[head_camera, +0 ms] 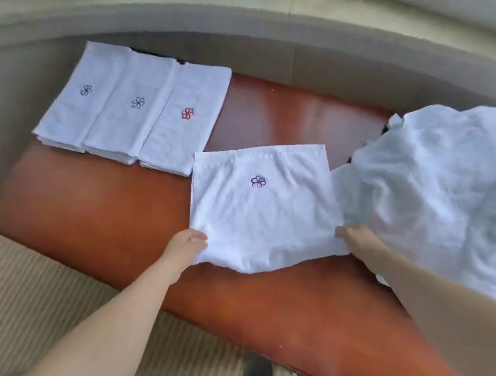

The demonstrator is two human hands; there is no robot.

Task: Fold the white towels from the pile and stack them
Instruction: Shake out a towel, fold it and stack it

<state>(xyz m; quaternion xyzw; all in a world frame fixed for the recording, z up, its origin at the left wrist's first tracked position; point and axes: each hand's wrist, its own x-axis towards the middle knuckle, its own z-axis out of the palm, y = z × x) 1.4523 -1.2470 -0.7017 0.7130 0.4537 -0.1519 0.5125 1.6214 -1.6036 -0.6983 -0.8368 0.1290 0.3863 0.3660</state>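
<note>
One broad reddish-brown counter (109, 207) carries everything. Largest on it is the unfolded pile (453, 206) of white towels, heaped at the right and spilling toward the near edge, within easy reach of the right arm. At the far left lie three folded stacks (133, 108) side by side, overlapping slightly, each with a flower emblem facing up, probably laid out that way to keep them sorted and out of the working area. In the middle, just left of the pile and touching it, lies the towel being folded (262, 208), its emblem up. The left hand (185, 247) pinches its near left corner and the right hand (355, 236) pinches the near right corner, fingers curled on the cloth, seemingly to lift that edge for the next fold.
</note>
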